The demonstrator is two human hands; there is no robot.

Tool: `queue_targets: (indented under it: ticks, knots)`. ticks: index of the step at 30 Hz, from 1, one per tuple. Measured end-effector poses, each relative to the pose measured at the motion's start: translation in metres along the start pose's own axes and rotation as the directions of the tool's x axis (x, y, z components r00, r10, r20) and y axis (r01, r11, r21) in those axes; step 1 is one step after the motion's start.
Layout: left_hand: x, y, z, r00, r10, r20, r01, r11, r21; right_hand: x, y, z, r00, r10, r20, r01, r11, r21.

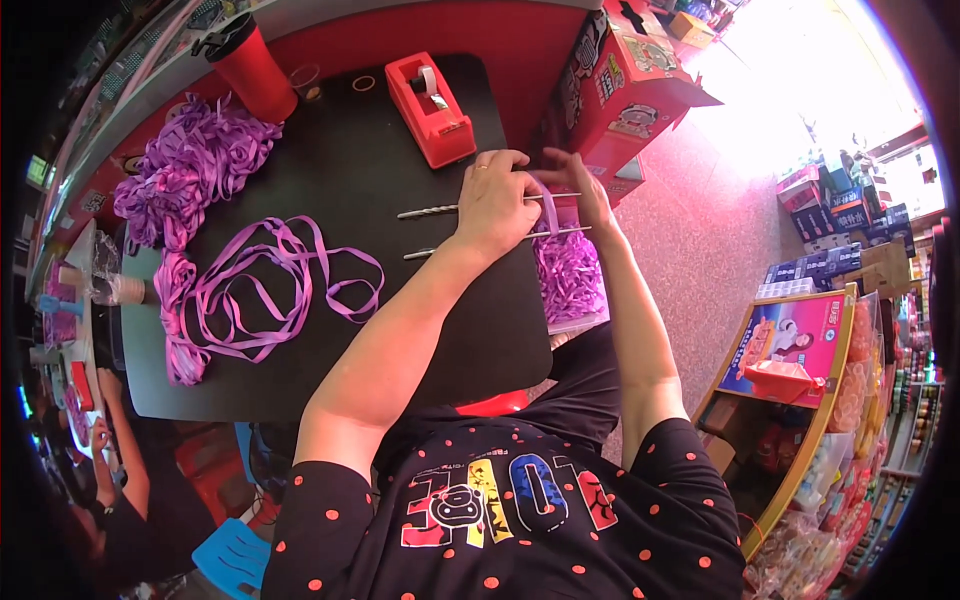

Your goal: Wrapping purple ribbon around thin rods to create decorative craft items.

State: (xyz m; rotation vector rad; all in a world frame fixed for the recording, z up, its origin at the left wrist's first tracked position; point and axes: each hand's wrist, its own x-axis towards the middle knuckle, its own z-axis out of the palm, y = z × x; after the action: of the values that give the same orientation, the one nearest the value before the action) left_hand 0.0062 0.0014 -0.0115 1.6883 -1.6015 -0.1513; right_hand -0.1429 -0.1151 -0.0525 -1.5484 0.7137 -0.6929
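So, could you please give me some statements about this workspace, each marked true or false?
1. A red tumbler with a black lid is at the far left of the black table. True.
2. The left hand hides part of the upper metal rod. True.
3. The big heap of ribbon lies right of both hands. False: the purple heap is left of them.
4. A purple strip shows between the left hand and the right hand. True.
5. The tape dispenser is blue. False: the dispenser is red.
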Motion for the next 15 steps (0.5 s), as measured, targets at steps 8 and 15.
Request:
queue_targets:
  ticks: [8, 15]
  knots:
    - [0.0, -0.001, -0.002, 1.0, -0.01, 0.021, 0.01, 1.0, 0.009, -0.088, 0.016, 0.015, 0.996, 0.035, -0.082, -0.033, 0.999, 0.027]
    - [0.0, 0.002, -0.001, 1.0, 0.002, 0.012, -0.002, 1.0, 0.009, -0.067, 0.021, 0.007, 0.995, -0.051, -0.086, 0.039, 0.99, -0.132]
